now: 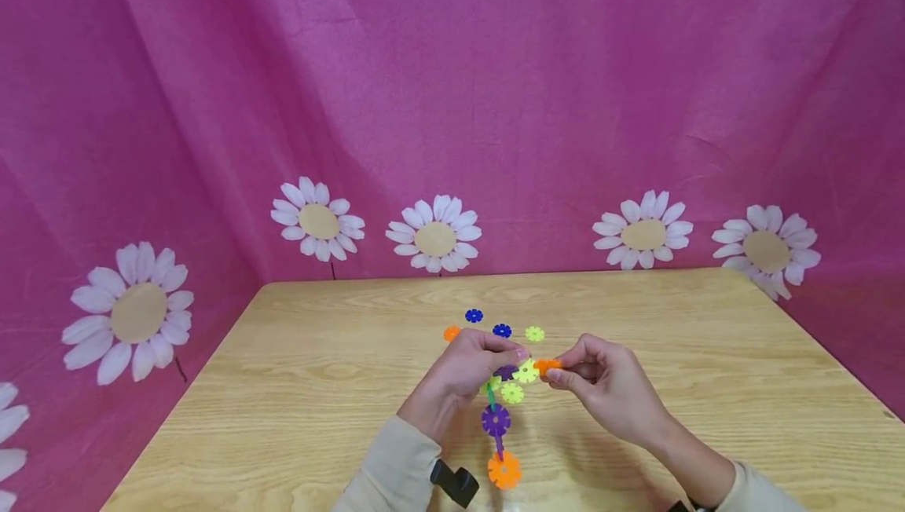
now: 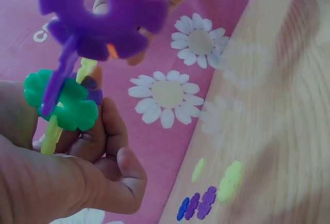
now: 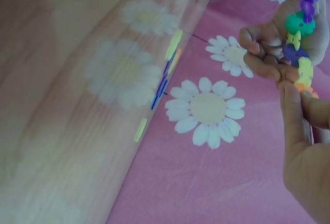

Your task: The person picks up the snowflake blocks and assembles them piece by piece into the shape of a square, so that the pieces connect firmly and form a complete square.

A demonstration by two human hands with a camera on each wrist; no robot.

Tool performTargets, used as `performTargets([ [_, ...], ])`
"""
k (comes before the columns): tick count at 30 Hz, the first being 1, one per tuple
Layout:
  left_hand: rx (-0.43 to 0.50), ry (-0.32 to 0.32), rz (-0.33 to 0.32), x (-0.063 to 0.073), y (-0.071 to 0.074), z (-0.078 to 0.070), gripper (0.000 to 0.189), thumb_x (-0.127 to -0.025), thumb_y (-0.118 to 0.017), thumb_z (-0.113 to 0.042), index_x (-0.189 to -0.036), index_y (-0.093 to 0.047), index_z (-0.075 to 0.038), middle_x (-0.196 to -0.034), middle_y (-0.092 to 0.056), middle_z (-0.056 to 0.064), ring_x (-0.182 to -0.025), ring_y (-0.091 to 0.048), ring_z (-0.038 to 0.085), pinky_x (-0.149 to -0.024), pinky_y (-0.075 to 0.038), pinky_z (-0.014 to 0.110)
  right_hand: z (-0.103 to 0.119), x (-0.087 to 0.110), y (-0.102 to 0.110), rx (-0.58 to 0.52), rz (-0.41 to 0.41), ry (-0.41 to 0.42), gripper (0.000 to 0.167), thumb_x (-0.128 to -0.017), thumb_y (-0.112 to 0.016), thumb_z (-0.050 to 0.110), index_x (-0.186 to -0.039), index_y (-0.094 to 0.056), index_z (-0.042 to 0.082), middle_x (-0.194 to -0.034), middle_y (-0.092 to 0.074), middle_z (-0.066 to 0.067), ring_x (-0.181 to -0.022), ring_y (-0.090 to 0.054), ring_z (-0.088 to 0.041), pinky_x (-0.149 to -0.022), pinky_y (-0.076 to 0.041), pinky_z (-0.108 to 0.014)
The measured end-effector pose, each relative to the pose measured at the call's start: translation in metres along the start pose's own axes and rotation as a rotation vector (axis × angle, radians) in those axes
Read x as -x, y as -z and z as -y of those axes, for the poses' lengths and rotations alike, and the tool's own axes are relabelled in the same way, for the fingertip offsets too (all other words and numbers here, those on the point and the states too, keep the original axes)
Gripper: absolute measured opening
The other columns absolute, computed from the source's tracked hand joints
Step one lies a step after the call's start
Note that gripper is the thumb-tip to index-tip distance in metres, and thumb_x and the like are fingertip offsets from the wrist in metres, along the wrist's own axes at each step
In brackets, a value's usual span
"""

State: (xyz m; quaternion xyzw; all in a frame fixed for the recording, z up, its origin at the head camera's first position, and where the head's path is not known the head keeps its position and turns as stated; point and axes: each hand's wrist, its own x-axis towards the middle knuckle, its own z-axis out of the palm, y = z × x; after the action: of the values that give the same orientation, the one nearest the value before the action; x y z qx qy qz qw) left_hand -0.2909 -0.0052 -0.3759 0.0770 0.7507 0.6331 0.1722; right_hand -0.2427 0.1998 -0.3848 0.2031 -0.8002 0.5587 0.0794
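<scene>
A chain of flower-shaped notched plastic discs hangs from my left hand [image 1: 468, 367], whose fingers pinch it near its upper end. Down its length come a green disc [image 2: 67, 100], a purple disc [image 1: 496, 421], a second purple disc [image 1: 499, 445] seen edge-on, and an orange disc [image 1: 504, 470] at the bottom. By the left fingertips sit a dark purple disc [image 3: 295, 54] and a yellow disc [image 1: 525, 371]. My right hand [image 1: 611, 382] pinches another orange disc [image 1: 547, 367] between thumb and fingers, right at the yellow disc's edge.
Loose discs lie on the wooden table [image 1: 318, 386] beyond the hands: blue [image 1: 474, 315], dark blue [image 1: 502, 330], yellow [image 1: 535, 334] and orange [image 1: 451, 333]. Another yellow disc [image 1: 512, 393] shows below the hands. A pink flowered curtain [image 1: 495, 104] surrounds the table's back and sides.
</scene>
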Motion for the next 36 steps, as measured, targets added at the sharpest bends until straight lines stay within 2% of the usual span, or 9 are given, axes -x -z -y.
performTargets([
  [5,0.021,-0.041,0.03,-0.001,-0.001,0.001,0.02,-0.092,-0.071,-0.013,-0.104,-0.076,0.003,-0.1,-0.075,0.009,-0.092,-0.063,0.015,-0.08,-0.053,0.027,0.0,-0.001,0.002,0.006,0.027,-0.004,0.009,-0.089,-0.071,-0.002,-0.091,-0.062,-0.001,-0.091,-0.075,-0.015,-0.08,-0.075,-0.01,-0.071,-0.06,-0.027],
  [13,0.038,-0.002,0.003,-0.002,0.0,0.003,0.018,-0.092,-0.072,-0.014,-0.102,-0.077,0.0,-0.1,-0.073,0.008,-0.093,-0.062,0.017,-0.078,-0.051,0.026,0.002,-0.002,-0.002,0.075,0.007,-0.003,0.01,-0.087,-0.073,-0.002,-0.089,-0.064,0.002,-0.088,-0.076,-0.011,-0.078,-0.074,-0.007,-0.068,-0.059,-0.025],
  [20,0.054,-0.006,-0.009,-0.003,-0.001,0.005,0.018,-0.092,-0.071,-0.013,-0.103,-0.077,0.001,-0.101,-0.074,0.008,-0.096,-0.063,0.018,-0.082,-0.053,0.029,0.003,-0.003,-0.002,0.114,-0.003,0.006,0.012,-0.086,-0.073,-0.003,-0.087,-0.064,0.004,-0.086,-0.076,-0.008,-0.077,-0.074,-0.007,-0.067,-0.059,-0.025],
  [23,0.038,0.006,-0.02,-0.003,-0.001,0.005,0.018,-0.093,-0.071,-0.015,-0.103,-0.077,-0.001,-0.101,-0.074,0.006,-0.096,-0.063,0.017,-0.085,-0.052,0.03,0.003,-0.004,-0.001,0.069,0.015,-0.03,0.011,-0.087,-0.073,-0.001,-0.088,-0.063,0.002,-0.087,-0.076,-0.011,-0.077,-0.074,-0.009,-0.068,-0.06,-0.026],
  [28,0.024,0.022,-0.022,-0.003,-0.001,0.003,0.018,-0.093,-0.071,-0.018,-0.101,-0.078,-0.004,-0.102,-0.073,0.005,-0.097,-0.062,0.017,-0.086,-0.05,0.031,0.001,-0.007,0.002,-0.079,0.038,-0.088,0.013,-0.088,-0.072,-0.001,-0.091,-0.06,-0.007,-0.091,-0.075,-0.02,-0.079,-0.076,-0.015,-0.072,-0.06,-0.031],
  [30,0.026,0.034,-0.02,-0.002,-0.001,0.002,0.018,-0.093,-0.072,-0.019,-0.101,-0.078,-0.004,-0.102,-0.072,0.005,-0.093,-0.062,0.016,-0.08,-0.049,0.027,0.001,-0.007,0.004,-0.132,0.042,-0.095,0.016,-0.088,-0.072,-0.001,-0.092,-0.059,-0.01,-0.091,-0.075,-0.022,-0.08,-0.076,-0.017,-0.072,-0.06,-0.033],
  [32,0.015,0.058,-0.017,-0.001,-0.001,0.001,0.019,-0.092,-0.073,-0.022,-0.1,-0.078,-0.006,-0.099,-0.072,0.004,-0.083,-0.059,0.014,-0.063,-0.043,0.022,0.001,-0.007,0.006,-0.167,0.05,-0.103,0.019,-0.089,-0.072,0.0,-0.094,-0.058,-0.012,-0.091,-0.075,-0.022,-0.081,-0.076,-0.019,-0.073,-0.06,-0.035],
  [34,0.017,0.078,-0.01,-0.002,-0.001,0.001,0.019,-0.092,-0.073,-0.023,-0.101,-0.078,-0.007,-0.098,-0.072,0.004,-0.08,-0.057,0.014,-0.058,-0.037,0.022,0.001,-0.007,0.008,-0.196,0.067,-0.125,0.021,-0.09,-0.071,0.002,-0.097,-0.058,-0.013,-0.092,-0.075,-0.02,-0.083,-0.076,-0.019,-0.074,-0.06,-0.036],
  [36,0.027,0.082,0.013,-0.003,-0.001,0.003,0.021,-0.092,-0.072,-0.024,-0.103,-0.078,-0.007,-0.1,-0.072,0.003,-0.082,-0.059,0.014,-0.06,-0.04,0.023,0.001,-0.007,0.009,-0.226,0.083,-0.153,0.023,-0.091,-0.07,0.003,-0.099,-0.057,-0.014,-0.093,-0.076,-0.019,-0.085,-0.076,-0.021,-0.075,-0.06,-0.036],
])
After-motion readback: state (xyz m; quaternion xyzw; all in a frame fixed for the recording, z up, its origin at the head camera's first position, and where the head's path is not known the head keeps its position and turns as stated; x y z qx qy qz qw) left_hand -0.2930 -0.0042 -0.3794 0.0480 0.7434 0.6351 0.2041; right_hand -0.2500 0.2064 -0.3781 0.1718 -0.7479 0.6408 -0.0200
